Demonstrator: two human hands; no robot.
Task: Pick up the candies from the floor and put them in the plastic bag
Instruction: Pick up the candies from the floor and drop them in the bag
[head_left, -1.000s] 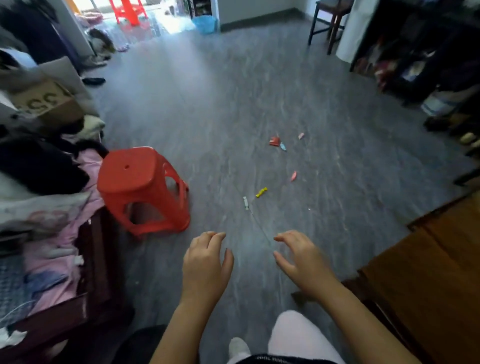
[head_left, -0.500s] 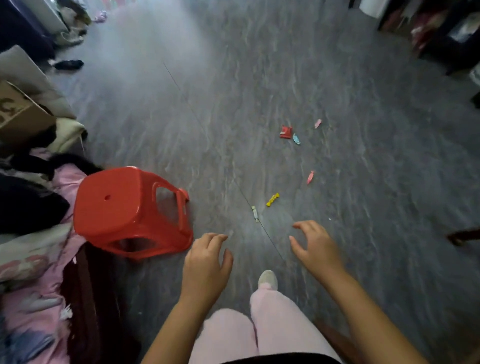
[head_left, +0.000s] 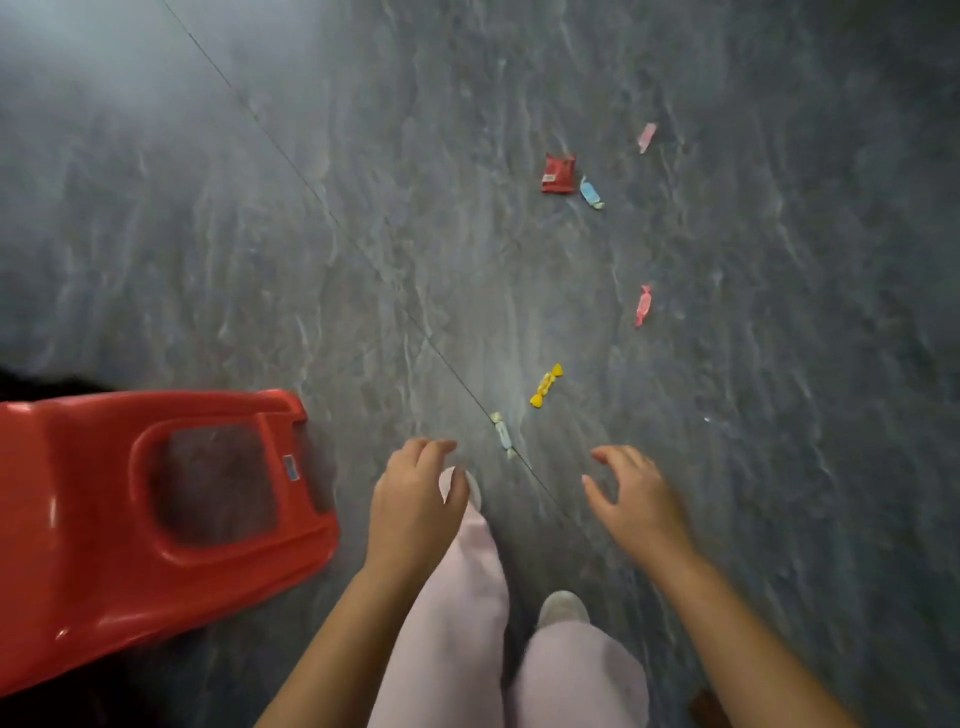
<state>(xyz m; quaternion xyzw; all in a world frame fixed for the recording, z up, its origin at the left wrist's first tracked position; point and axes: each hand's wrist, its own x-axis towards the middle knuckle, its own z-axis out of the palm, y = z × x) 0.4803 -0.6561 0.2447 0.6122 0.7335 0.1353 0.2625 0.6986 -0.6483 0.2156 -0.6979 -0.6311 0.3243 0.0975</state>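
A red plastic stool (head_left: 145, 525) stands at the left of the frame on a grey, stone-patterned floor (head_left: 260, 260), close beside the person's path but clear of the sweets. Just right of it, the person's left hand (head_left: 415, 509) hangs over the forward leg in pale pink trousers (head_left: 457, 613), fingers loosely curled and apart, holding nothing. A light shoe (head_left: 470, 486) shows past its knuckles, and a second shoe (head_left: 563, 608) is planted behind, a stance that suggests a step toward the scatter.

The candies lie ahead in a loose arc. Nearest is a pale wrapped candy (head_left: 503, 434), lying on a thin seam line (head_left: 322, 202) in the floor, between the two hands and just beyond their fingertips. Just right of it sits a yellow candy (head_left: 545, 386). Farther off, a red packet (head_left: 558, 174) and a blue candy (head_left: 590, 193) lie just beside each other. To the right, a red-pink candy (head_left: 643, 305) lies alone in mid-floor, and a pale pink candy (head_left: 646, 136) lies farthest away.

The right hand (head_left: 636, 506) is spread, thumb and fingers apart, empty, poised above the floor as if readying to reach down; the pale candy looks the likeliest first pick. All six sweets rest on the floor untouched, so collection appears not yet begun. No plastic bag is in view, and neither hand carries one; it will have to be fetched or found before anything can be dropped in.
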